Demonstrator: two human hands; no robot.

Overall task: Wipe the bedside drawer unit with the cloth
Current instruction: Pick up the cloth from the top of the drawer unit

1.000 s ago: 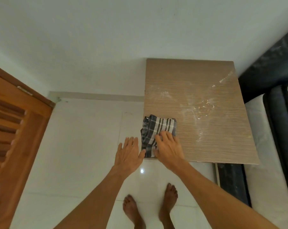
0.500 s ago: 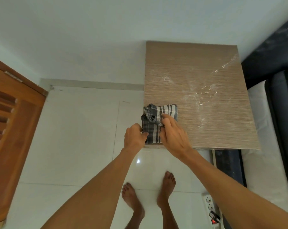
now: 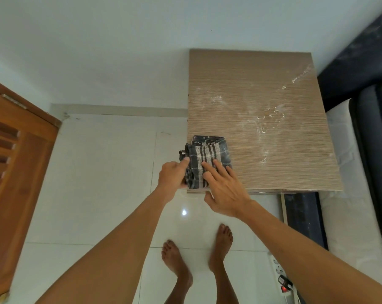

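Since the earlier frame, left hand (image 3: 173, 175) has curled from flat and open into a pinch on the cloth's left edge; right hand has slid back so only fingertips sit on the fabric. Head view, the only one: plaid cloth (image 3: 207, 160), folded into a bundle, lies at the front-left corner of the bedside drawer unit (image 3: 262, 88), its left edge just overhanging the side. Left grip clenched on that overhanging edge, thumb on top. Right hand (image 3: 224, 189) released, fingers spread, tips pressing the cloth's near half, thumb hanging off the front edge. Cloth lies directly ahead of both hands, long axis running roughly front to back. White dusty smears (image 3: 271, 121) sit to the right and farther back, well apart from the cloth. Right hand is nearer them; judgement: the wipe must travel rightward and away, best driven by the right palm.
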